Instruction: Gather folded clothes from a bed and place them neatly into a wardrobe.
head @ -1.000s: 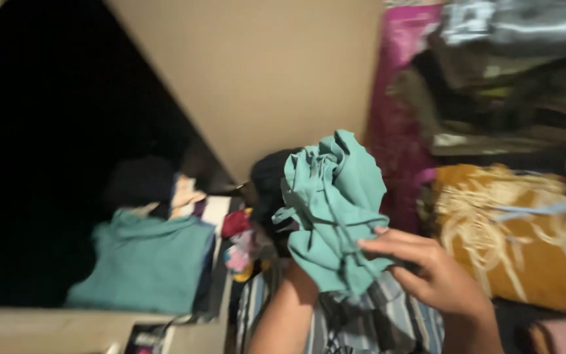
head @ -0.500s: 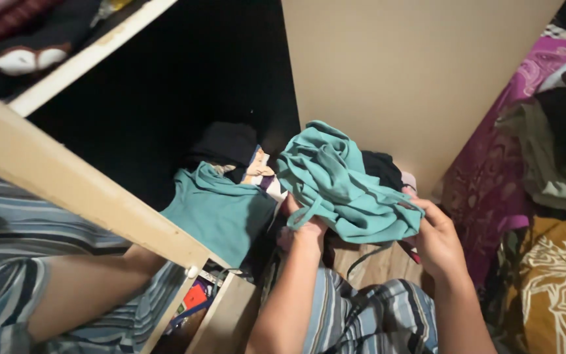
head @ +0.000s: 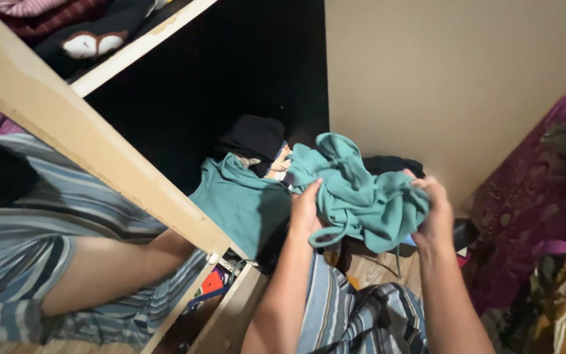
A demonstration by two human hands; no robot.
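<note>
Two hands, the left hand (head: 306, 208) and right hand (head: 435, 211), had fingers clamped on a crumpled teal garment (head: 361, 193) held before the dark cupboard shelf (head: 230, 78), at 3 o'clock of a folded teal top (head: 240, 203); its dangling loop could probably snag, since the bundle was loose, soft and creased.

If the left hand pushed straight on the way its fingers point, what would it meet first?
Probably the folded teal garment lying in the cupboard just beyond the left hand, which grips the crumpled teal cloth; depth is unclear.
</note>
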